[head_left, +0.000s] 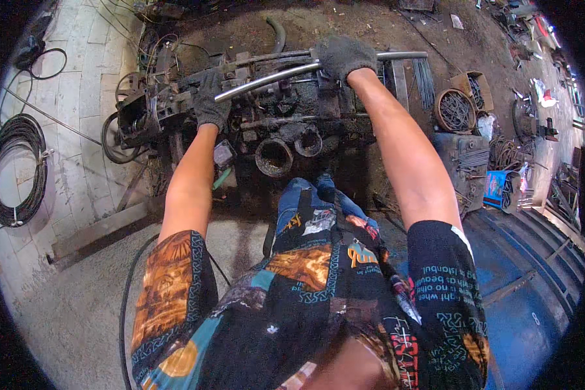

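A bright, slightly bent metal rod (pixel 270 80) lies across the top of a dark, greasy machine (pixel 279 121). My right hand (pixel 346 57), in a dark grey knit glove, is closed around it right of its middle. The rod's right end (pixel 403 56) sticks out past that glove. My left hand (pixel 209 97), gloved alike, is on the machine's left part, close beside the rod's left end. Its fingers look stretched forward over the machine, though dark glove and dark metal blend there. Two round pipe openings (pixel 274 158) face me on the machine's near side.
Coiled black cable (pixel 21 170) lies on the pale tiles at left. To the right stand a round basket (pixel 455 110) of metal pieces, a cardboard box (pixel 472 90) and a blue box (pixel 497 188). Thin rods (pixel 424 83) lie beyond the machine; a black hose (pixel 125 305) crosses the floor.
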{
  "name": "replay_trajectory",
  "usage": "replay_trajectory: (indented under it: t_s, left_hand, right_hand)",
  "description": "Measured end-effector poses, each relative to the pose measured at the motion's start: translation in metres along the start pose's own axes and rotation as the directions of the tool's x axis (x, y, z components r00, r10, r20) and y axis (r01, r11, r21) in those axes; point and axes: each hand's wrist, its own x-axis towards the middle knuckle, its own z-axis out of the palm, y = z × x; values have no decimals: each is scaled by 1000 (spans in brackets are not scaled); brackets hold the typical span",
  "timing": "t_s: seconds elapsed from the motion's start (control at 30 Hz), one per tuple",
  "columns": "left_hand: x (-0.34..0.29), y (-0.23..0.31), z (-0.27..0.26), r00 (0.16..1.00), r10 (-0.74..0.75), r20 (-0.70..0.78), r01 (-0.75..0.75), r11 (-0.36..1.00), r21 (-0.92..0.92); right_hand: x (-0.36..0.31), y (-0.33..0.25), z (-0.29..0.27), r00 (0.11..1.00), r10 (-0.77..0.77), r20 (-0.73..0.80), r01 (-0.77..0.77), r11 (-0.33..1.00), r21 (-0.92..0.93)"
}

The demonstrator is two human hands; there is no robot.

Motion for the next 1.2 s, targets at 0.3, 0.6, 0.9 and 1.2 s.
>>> replay_trajectory:
  t_s: [0.3,0.6,0.9,1.2]
  left_hand:
    - [3,8,-7,998,-25,51,27,999,-39]
    - [3,12,-12,1000,-12,0,12,998,-56]
    - [2,13,-15,996,-66,67,76,981,-176]
    - [0,8,-10,998,-2,-58,-6,989,-146]
  right_hand:
    - [-3,2,-4,1000,-4,22,5,999,-36]
    - [-7,-3,-7,999,36,-2,-36,998,-45]
    - [4,5,8,998,-62,3,62,996,-70]
    - [4,1,5,999,21,47,-19,999,-36]
